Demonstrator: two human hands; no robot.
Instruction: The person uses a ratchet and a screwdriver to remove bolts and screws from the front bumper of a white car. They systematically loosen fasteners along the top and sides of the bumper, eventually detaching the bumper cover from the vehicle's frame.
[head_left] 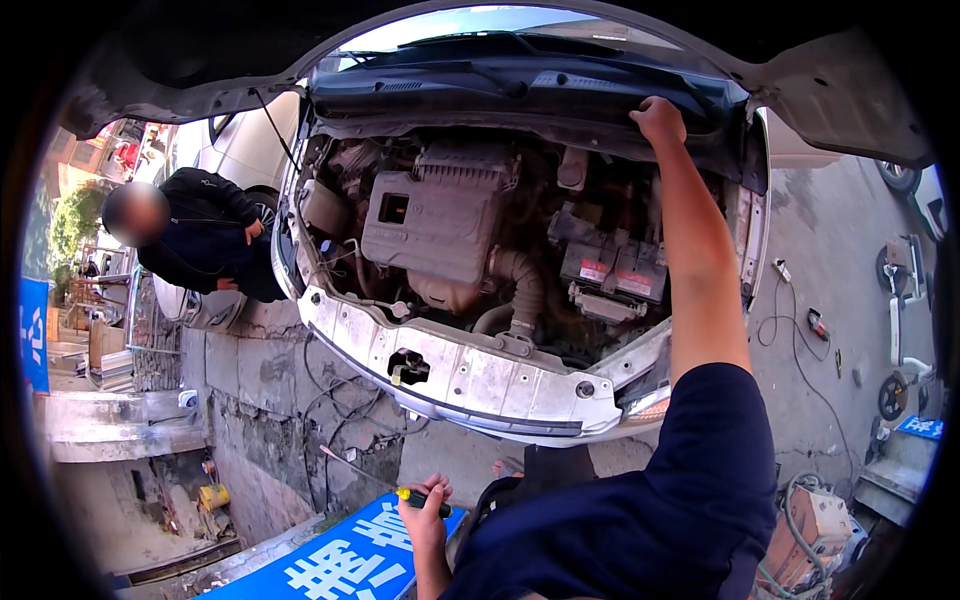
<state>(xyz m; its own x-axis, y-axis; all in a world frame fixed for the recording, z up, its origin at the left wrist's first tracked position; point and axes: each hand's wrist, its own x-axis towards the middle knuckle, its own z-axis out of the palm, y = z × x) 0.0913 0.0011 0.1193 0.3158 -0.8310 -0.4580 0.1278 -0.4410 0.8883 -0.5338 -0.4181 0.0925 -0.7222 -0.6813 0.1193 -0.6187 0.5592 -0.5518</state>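
My left hand [428, 503] is closed around the black and yellow handle of a screwdriver [403, 494], low in front of the car. Its thin shaft points away to the left. My right arm reaches across the engine bay, and my right hand [661, 121] is at the black plastic cowl panel [575, 95] below the windshield. Its fingers are curled; whatever they may grip is hidden. Beneath that arm sits the car battery [612, 268] with red and white labels. A dusty grey engine cover [430, 225] lies left of it.
Overhead is the raised hood [840, 105]. The white front crossmember [450, 362] runs between me and the engine. Beyond the left fender stands a person in dark clothes [205, 230]. Cables [345, 400] lie on the ground in front; a power strip [781, 269] lies at right.
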